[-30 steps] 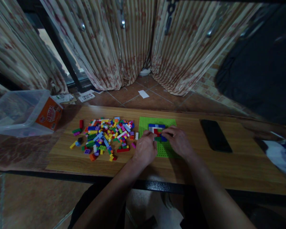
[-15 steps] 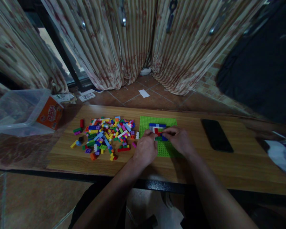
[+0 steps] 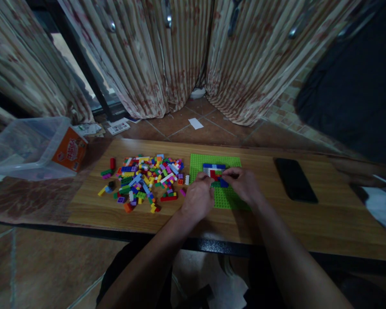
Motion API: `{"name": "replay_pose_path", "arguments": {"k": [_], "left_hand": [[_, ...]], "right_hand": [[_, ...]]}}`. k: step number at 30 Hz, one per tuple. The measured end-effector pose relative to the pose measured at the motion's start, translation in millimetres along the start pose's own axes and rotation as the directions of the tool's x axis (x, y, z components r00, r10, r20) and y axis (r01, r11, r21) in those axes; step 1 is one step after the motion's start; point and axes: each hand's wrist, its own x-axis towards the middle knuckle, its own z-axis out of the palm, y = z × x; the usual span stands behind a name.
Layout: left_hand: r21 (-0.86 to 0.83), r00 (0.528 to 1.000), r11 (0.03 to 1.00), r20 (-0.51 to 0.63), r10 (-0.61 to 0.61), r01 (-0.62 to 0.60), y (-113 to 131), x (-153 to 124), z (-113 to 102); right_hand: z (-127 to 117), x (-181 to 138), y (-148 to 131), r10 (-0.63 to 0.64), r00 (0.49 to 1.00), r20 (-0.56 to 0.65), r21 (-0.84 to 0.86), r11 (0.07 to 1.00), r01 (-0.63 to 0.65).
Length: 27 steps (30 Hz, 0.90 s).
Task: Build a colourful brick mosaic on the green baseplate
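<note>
A bright green baseplate (image 3: 202, 162) lies on the wooden table. A small build of blue, white, red and green bricks (image 3: 214, 171) stands on it. My left hand (image 3: 197, 198) rests on the plate's left side, fingers curled against the build. From the right, my right hand (image 3: 243, 184) pinches at the build's near right corner by a blue brick. Both hands partly hide the build. A spread pile of loose coloured bricks (image 3: 144, 180) lies left of the plate.
A black phone (image 3: 295, 185) lies flat on the table to the right. A clear plastic tub with an orange label (image 3: 35, 148) stands at the far left. White and dark fabric (image 3: 382, 206) sits at the right edge. Striped curtains hang behind.
Both hands stay on the build with only slight finger shifts. The view has drifted a little, so everything sits slightly to the right.
</note>
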Motion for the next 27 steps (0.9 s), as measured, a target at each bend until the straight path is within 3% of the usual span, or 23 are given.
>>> {"name": "replay_pose_path", "arguments": {"k": [21, 24, 27], "left_hand": [[-0.007, 1.0, 1.0, 0.006, 0.016, -0.016, 0.5, -3.2, -0.2], [-0.047, 0.999, 0.999, -0.038, 0.0, -0.002, -1.9, -0.9, -8.4], [-0.088, 0.985, 0.996, -0.168, -0.035, 0.02, -12.2, 3.9, -27.1]], "right_hand": [[1.2, 3.4, -6.7, 0.1, 0.995, -0.024, -0.071, 0.992, -0.102], [0.1, 3.1, -4.7, 0.097, 0.995, -0.007, -0.072, 0.993, -0.097], [-1.7, 2.0, -0.5, 0.087, 0.996, -0.015, -0.039, 0.995, -0.087]]}}
